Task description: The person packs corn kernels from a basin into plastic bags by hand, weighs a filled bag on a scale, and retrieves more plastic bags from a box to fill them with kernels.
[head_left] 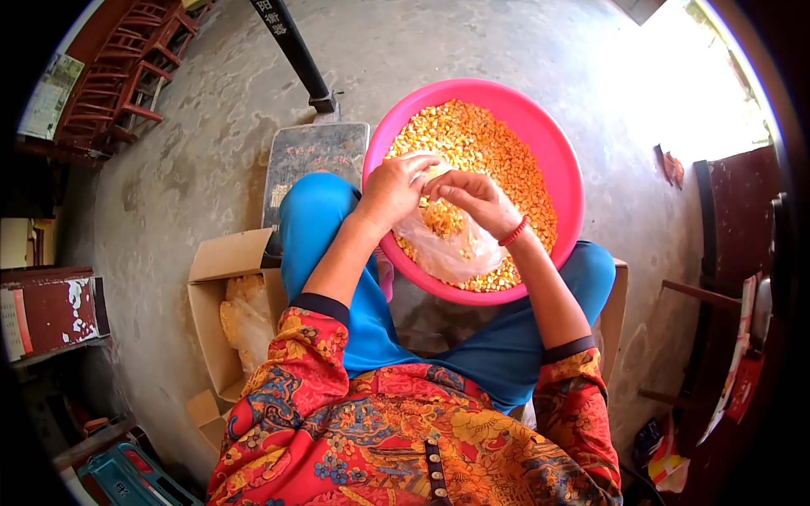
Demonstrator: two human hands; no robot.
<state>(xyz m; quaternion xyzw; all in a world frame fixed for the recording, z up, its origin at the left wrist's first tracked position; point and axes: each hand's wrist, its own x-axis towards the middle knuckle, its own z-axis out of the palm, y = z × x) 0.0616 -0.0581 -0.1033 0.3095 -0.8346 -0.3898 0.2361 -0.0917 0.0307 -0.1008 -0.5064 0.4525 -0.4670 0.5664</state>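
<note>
A wide pink basin (pixel 564 148) full of loose orange-yellow corn kernels (pixel 498 148) stands in front of me. Over its near part lies a clear plastic bag (pixel 474 257) with kernels inside. My left hand (pixel 395 191) is closed, its fingertips pinching the upper part of the bag. Close beside it, my right hand (pixel 479 201), with a red bead bracelet at the wrist, also has its fingers closed on the bag's gathered top. The exact grip is partly hidden by the fingers.
Left of the basin sits a platform scale (pixel 312 145) with a black post (pixel 295 55). A cardboard box (pixel 207 291) beside my left leg holds filled plastic bags (pixel 246 316). Stacked reddish wooden chairs (pixel 126 72) stand far left; a teal case (pixel 131 476) is lower left.
</note>
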